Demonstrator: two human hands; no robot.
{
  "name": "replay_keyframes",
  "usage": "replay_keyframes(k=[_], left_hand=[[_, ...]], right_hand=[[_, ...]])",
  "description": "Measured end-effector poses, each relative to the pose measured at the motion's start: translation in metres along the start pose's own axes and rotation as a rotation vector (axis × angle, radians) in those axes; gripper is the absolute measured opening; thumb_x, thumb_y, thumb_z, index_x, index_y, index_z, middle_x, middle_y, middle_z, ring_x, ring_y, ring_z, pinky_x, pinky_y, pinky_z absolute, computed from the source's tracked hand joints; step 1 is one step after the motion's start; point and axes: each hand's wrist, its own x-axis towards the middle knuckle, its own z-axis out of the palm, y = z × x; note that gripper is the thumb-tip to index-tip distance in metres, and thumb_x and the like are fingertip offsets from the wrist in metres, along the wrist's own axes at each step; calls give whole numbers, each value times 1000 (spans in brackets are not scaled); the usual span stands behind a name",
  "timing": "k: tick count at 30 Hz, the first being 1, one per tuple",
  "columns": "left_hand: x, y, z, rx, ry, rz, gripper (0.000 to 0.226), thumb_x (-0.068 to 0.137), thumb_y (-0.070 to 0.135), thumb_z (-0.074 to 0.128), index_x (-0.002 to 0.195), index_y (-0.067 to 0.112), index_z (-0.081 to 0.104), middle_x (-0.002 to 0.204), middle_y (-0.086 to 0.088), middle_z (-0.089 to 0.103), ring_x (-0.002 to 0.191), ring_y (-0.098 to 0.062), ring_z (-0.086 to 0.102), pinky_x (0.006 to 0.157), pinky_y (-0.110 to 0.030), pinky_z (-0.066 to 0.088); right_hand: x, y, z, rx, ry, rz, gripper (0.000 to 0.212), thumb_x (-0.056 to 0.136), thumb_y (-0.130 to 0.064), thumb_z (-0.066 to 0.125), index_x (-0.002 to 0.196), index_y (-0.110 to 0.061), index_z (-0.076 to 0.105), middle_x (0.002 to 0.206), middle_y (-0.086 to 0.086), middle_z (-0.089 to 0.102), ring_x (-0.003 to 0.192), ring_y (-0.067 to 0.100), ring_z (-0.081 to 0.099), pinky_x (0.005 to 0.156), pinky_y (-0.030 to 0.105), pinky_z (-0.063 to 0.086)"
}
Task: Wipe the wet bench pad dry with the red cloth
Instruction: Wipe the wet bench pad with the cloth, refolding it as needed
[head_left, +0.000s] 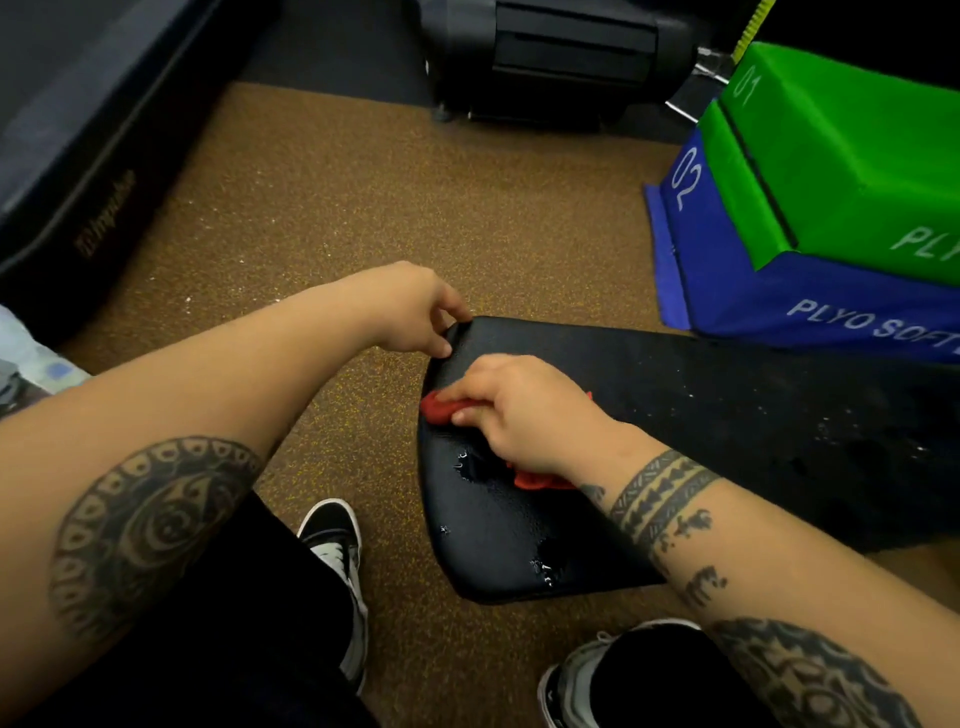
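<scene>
The black bench pad (701, 410) runs from the middle of the view out to the right. Water drops and small puddles glisten on its near end and further right. My right hand (524, 410) presses the red cloth (439, 405) flat on the pad's left end; most of the cloth is hidden under the palm, with a second red fold showing by the wrist. My left hand (415, 306) pinches the pad's far left corner between thumb and fingers.
Stacked green and blue plyo boxes (831, 208) stand right behind the pad. A black machine base (545, 57) sits at the back, a dark padded mat (78, 130) at the left. My shoes (337, 561) rest on the brown speckled floor beside the pad.
</scene>
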Motion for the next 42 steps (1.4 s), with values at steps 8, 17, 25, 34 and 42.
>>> replay_keyframes(k=[8,17,25,34,42], left_hand=[[-8,10,3,46,77,-6,51,83,32,73,133,32,59,123,-1,69,114,-24,62,95,-29,44],[-27,32,33,21,89,115,62,83,40,73,141,32,52,158,-15,34,145,-27,33,116,-31,27],[-43,36,30,86,124,76,59,82,33,75,137,22,57,146,-6,53,132,-26,50,106,-30,37],[-40,36,24,142,77,74,61,77,41,77,133,25,60,137,-5,60,122,-28,57,101,-32,45],[-22,51,24,56,151,91,68,87,39,68,145,15,45,149,-13,46,138,-31,42,115,-36,33]], right_hand=[[-9,2,-9,36,-12,15,28,90,-29,68,117,-32,73,102,-5,66,103,21,63,93,39,48],[-61,-10,-11,75,-286,-65,25,88,-23,70,112,-29,75,100,-11,68,94,10,63,90,31,49],[-63,-50,27,-150,-7,-98,28,91,-35,62,118,-38,69,102,0,59,99,30,63,76,43,54],[-111,-18,-7,10,-140,-34,25,90,-30,63,113,-31,72,100,-2,62,99,23,61,89,42,49],[-149,-3,10,51,-79,-37,25,90,-30,64,113,-37,72,98,-12,60,93,14,61,81,33,50]])
